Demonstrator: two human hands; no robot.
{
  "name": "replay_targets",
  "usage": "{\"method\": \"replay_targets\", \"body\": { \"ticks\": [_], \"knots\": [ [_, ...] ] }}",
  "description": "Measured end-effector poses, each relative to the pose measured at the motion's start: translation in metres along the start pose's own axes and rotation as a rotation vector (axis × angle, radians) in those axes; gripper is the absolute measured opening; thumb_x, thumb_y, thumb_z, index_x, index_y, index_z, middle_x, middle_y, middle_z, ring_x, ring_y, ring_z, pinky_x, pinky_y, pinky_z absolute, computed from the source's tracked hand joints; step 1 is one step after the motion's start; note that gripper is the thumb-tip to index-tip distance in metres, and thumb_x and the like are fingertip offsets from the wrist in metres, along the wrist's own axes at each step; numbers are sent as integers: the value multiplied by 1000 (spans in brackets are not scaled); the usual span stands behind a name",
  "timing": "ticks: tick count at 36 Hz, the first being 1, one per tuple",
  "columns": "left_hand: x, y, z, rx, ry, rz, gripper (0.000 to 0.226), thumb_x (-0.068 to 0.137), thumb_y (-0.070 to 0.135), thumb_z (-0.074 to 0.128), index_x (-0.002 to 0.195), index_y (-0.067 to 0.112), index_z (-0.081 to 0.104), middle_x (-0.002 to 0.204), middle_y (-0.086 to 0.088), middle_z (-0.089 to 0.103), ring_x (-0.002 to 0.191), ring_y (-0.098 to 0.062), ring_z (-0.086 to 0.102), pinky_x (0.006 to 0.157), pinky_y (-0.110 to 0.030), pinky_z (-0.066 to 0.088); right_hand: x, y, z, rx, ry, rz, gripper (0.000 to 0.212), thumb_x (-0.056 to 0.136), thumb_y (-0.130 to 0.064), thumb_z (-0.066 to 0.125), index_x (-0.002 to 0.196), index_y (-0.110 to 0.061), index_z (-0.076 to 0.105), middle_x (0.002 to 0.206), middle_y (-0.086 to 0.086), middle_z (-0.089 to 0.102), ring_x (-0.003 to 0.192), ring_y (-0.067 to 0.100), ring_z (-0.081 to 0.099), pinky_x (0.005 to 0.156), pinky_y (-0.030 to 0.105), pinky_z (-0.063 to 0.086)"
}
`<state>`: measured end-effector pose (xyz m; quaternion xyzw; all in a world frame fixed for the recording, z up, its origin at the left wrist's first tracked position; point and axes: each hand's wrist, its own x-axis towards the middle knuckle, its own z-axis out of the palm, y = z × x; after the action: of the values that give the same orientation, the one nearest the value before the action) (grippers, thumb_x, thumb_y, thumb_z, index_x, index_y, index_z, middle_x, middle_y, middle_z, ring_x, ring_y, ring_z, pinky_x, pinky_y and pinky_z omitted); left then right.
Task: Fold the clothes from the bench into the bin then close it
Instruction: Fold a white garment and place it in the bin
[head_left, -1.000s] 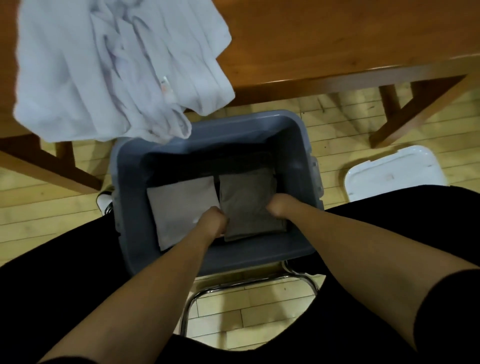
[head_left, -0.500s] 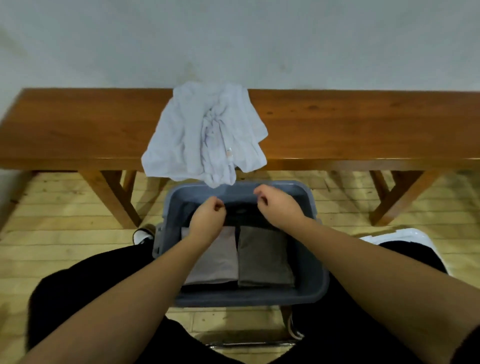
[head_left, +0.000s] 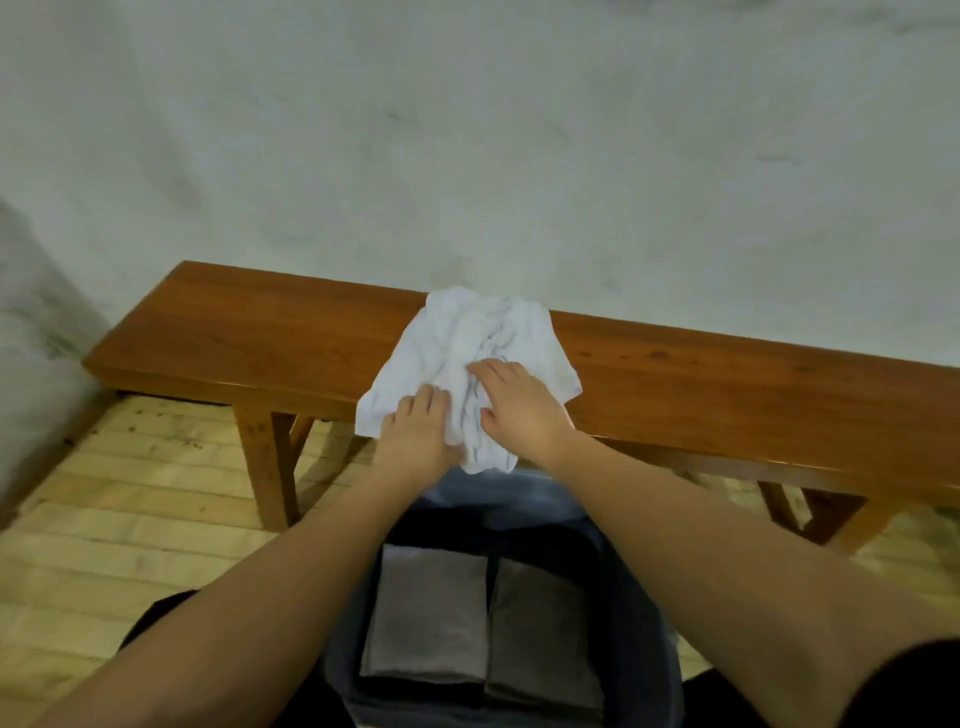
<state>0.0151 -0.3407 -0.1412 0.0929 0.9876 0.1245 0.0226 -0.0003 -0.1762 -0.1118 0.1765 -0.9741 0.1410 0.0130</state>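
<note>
A crumpled white garment (head_left: 467, 364) lies in a heap on the long wooden surface (head_left: 727, 395) that stands against a pale wall (head_left: 467, 130), its lower edge spilling over the front lip and hanging down toward the floor. Both hands are on it. The left hand (head_left: 415, 431) rests palm down on the near left part of the cloth, fingers laid forward over the fabric; whether they pinch any of it cannot be told. The right hand (head_left: 514, 405) sits just beside it on the bunched middle, fingers bent and pressed into the folds — it looks to be gathering cloth, though the grip itself is hidden under the hand.

Directly below the hands, on the near side of the surface, stands a grey plastic bin (head_left: 649, 675), open at the top. Two folded pieces lie flat in it side by side and touching: a lighter grey folded cloth (head_left: 426, 608) on the left and a darker grey-brown folded cloth (head_left: 540, 634) on the right. Both bare forearms reach forward over the bin, crossing above its near corners.

The floor (head_left: 130, 519) is pale wooden planking, and the legs of the surface stand on it at left — and at right beyond the arm.
</note>
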Motion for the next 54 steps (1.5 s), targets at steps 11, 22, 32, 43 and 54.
{"method": "replay_targets", "body": {
  "ticks": [11, 22, 32, 43, 54],
  "knots": [
    [21, -21, -13, -112, -50, 80, 43, 105, 29, 35, 148, 23, 42, 151, 1, 44, 134, -20, 40, 109, -34, 35, 34, 7, 26, 54, -112, 133, 58, 102, -43, 45, 154, -28, 26, 160, -2, 30, 139, 23, 37, 117, 34, 25],
    [34, -20, -15, -211, -106, -93, 44, 105, 43, 31, 140, 25, 50, 139, -2, 55, 125, -20, 49, 107, -35, 38, 40, 11, 34, 229, -147, 281, 46, 106, -40, 31, 151, -30, 35, 158, -5, 35, 141, 17, 37, 122, 33, 20],
    [34, -21, -63, -581, -79, -273, 36, 103, 38, 44, 131, 19, 57, 131, -6, 62, 115, -25, 59, 99, -35, 47, 34, -7, 4, 448, -2, 343, 37, 102, -24, 46, 137, -24, 54, 134, 1, 57, 122, 21, 55, 100, 30, 44],
    [43, 19, -167, -1082, 160, -182, 17, 98, 36, 52, 98, 27, 67, 101, 5, 69, 96, -16, 64, 91, -37, 52, 46, -48, -66, 730, 171, 297, 68, 76, -74, 64, 131, -41, 43, 128, -15, 56, 113, 12, 59, 102, 40, 49],
    [42, 61, -261, -1192, 218, 1, 18, 98, 27, 54, 112, 20, 64, 107, 3, 68, 101, -12, 62, 78, -24, 49, 37, -42, -156, 510, 211, 292, 26, 97, -40, 52, 106, -16, 57, 97, -1, 63, 82, 14, 60, 66, 23, 44]
  ]
}}
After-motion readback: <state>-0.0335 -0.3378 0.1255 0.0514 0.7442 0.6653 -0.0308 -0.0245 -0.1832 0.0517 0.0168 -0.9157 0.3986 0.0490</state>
